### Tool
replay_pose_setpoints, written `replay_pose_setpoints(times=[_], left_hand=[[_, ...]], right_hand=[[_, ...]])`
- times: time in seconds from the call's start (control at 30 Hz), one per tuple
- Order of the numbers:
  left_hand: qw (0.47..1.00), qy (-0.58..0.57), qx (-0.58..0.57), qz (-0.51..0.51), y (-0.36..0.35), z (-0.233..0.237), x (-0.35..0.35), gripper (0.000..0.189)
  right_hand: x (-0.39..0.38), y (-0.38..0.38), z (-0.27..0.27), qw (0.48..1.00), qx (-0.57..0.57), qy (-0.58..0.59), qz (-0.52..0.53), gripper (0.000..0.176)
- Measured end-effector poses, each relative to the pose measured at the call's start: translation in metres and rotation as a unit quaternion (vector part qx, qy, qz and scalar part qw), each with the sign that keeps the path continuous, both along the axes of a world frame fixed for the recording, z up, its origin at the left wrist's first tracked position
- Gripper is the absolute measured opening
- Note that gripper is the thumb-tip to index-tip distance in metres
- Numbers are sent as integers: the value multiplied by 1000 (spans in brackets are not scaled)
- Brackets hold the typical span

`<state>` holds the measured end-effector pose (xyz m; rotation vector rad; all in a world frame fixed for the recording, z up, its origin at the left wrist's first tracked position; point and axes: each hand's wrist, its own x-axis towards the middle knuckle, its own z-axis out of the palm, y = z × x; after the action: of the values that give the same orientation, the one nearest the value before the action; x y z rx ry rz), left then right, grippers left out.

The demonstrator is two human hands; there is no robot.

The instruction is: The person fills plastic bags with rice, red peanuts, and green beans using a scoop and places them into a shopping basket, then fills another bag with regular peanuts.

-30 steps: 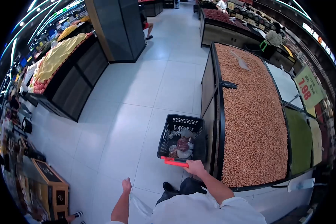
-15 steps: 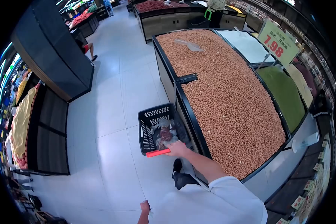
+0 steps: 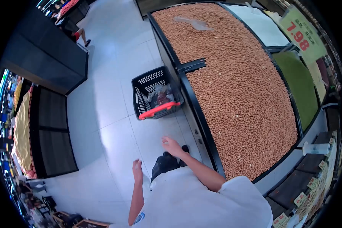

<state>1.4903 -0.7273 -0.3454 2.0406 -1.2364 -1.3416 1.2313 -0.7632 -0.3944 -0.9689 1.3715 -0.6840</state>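
A black shopping basket (image 3: 136, 103) with a red handle (image 3: 155, 110) stands on the floor ahead of me, beside a large bin of peanuts (image 3: 239, 98). Clear plastic bags (image 3: 162, 94), one with something dark red inside, lie in it. My right hand (image 3: 171, 146) is off the handle, fingers loosely apart, holding nothing, between my body and the basket. Lower and to the left, my left hand (image 3: 137, 170) has its fingers curled together. A small pale bit shows at its fingertips, too small to name.
A clear scoop (image 3: 195, 23) lies on the peanuts. A green price sign (image 3: 303, 36) reads 7.98 above bins of white and green goods (image 3: 298, 89). At left stand a dark pillar (image 3: 45, 49) and a produce stand (image 3: 57, 152). A person's leg (image 3: 80, 35) shows farther off.
My right hand has let go of the basket's red handle and drawn back. The basket now stands farther from me. My left hand has risen.
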Motion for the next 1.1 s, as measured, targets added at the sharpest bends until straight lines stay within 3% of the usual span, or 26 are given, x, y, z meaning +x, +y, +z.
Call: replay_pose_setpoints(times=[0.07,0.13,0.17,0.2,0.23,0.3,0.4,0.5,0.6,0.7,0.8,0.83,0.93,1.07,1.1], left_hand=[[988,104,3,-114,-58,36,-63,62],[955,181,-51,-230,-95,35,-106,56],[930,283,56,-228,-112,52,-131,57],[922,281,23,-266,-122,39,-147,60],[924,288,41,-247,-137,49,-165,57],[916,306,-35,-257,-166,39,-195,51],[906,303,-57,-291,-215,52,-217,41],[900,286,-35,-328,-261,76,-227,36],[895,335,49,-289,-314,62,-234,32],[866,283,46,-411,-371,56,-246,26],[768,361,44,-527,-409,76,-270,35],[710,377,12,-595,-424,85,-278,42],[578,361,153,-716,-458,91,-298,42],[615,396,287,-618,-456,89,-327,23],[653,368,254,-612,-450,89,-332,13]], right_hand=[[7,0,33,994,0,-106,-33,54],[-7,-17,78,981,-4,-177,-73,48],[-17,-29,81,974,9,-206,-87,42],[-23,-37,75,951,14,-272,-146,33],[-38,-49,81,962,-2,-224,-155,26],[-70,-73,98,974,-20,-138,-178,17],[-101,-107,112,965,-42,-51,-254,15],[-121,-138,126,935,-59,-11,-349,16],[-145,-166,137,880,-54,11,-471,19],[-163,-178,153,842,-74,6,-534,19],[-167,-184,163,837,-77,43,-540,20],[-167,-183,165,843,-72,58,-529,19],[-164,-186,173,836,-63,68,-541,19],[-175,-191,174,824,-56,58,-561,18],[-180,-190,173,826,-60,48,-558,18]])
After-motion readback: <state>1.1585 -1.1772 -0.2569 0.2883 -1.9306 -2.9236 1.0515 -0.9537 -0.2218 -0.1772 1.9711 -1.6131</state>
